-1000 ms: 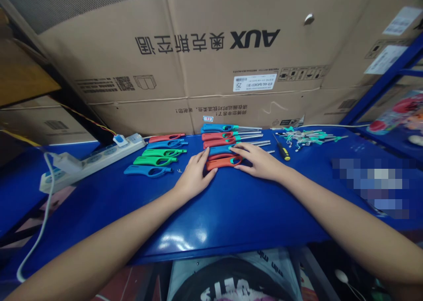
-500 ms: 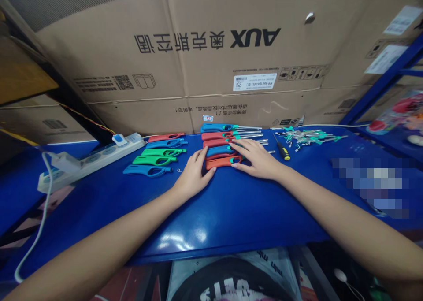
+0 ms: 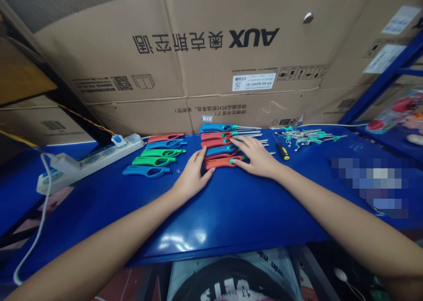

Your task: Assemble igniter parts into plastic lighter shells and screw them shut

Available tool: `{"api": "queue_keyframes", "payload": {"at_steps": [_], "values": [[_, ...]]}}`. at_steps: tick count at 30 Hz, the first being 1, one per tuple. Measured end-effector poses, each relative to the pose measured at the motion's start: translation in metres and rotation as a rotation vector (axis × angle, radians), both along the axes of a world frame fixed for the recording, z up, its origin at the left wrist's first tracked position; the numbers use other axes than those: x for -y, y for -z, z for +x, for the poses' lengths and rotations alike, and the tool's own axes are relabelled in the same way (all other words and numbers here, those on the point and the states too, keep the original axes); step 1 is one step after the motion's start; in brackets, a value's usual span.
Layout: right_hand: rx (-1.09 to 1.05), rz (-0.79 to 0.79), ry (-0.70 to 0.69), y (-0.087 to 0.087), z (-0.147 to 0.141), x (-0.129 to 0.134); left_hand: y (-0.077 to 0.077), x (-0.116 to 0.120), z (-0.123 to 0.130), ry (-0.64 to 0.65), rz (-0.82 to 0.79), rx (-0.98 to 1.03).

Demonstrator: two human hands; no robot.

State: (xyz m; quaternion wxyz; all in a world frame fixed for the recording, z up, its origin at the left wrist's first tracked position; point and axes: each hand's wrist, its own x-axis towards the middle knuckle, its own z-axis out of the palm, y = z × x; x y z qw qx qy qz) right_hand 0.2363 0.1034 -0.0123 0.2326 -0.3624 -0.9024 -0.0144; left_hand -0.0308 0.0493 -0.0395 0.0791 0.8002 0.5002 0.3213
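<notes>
A row of long-necked gas lighters lies stacked front to back on the blue tabletop [image 3: 185, 221]. Nearest is an orange lighter [image 3: 218, 162]; behind it come a blue lighter [image 3: 217, 151], red ones, and another blue lighter [image 3: 215, 128] at the back. My left hand [image 3: 193, 171] rests at the handle ends of the front lighters, thumb and fingers apart. My right hand [image 3: 256, 155] reaches over their trigger ends with fingers stretched, the thumb touching the orange lighter. It hides parts of the metal necks. Neither hand grips a lighter.
Left stand loose lighter casings, including a green casing [image 3: 153, 161], beside a white power strip [image 3: 94, 162]. To the right lie a yellow-black screwdriver [image 3: 283, 151] and a pile of metal tubes with green parts and wires [image 3: 307, 136]. A large cardboard box [image 3: 205, 80] walls the back.
Almost nothing differs. The view has shifted very slightly, and both hands stay at the row of lighters.
</notes>
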Motion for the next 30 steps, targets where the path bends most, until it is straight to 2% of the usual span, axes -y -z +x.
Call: {"api": "queue_keyframes", "payload": {"at_steps": [2, 5, 11, 21, 25, 30], "values": [[-0.047, 0.034, 0.039, -0.005, 0.003, 0.001, -0.001, 0.0, -0.001, 0.001, 0.004, 0.007], [-0.047, -0.021, 0.056, -0.008, 0.009, 0.001, -0.001, 0.0, -0.002, -0.012, 0.006, 0.02], [0.027, -0.108, -0.021, -0.001, 0.012, -0.001, 0.001, -0.001, -0.005, -0.021, -0.016, 0.044], [0.046, -0.108, -0.086, -0.002, 0.01, 0.001, -0.005, 0.0, -0.004, -0.023, -0.013, 0.038], [0.032, -0.062, -0.033, -0.007, 0.011, 0.003, -0.009, 0.006, -0.003, -0.019, -0.025, 0.05], [0.088, 0.001, 0.045, -0.006, 0.012, 0.004, -0.013, 0.017, 0.002, -0.067, -0.141, -0.07]]}}
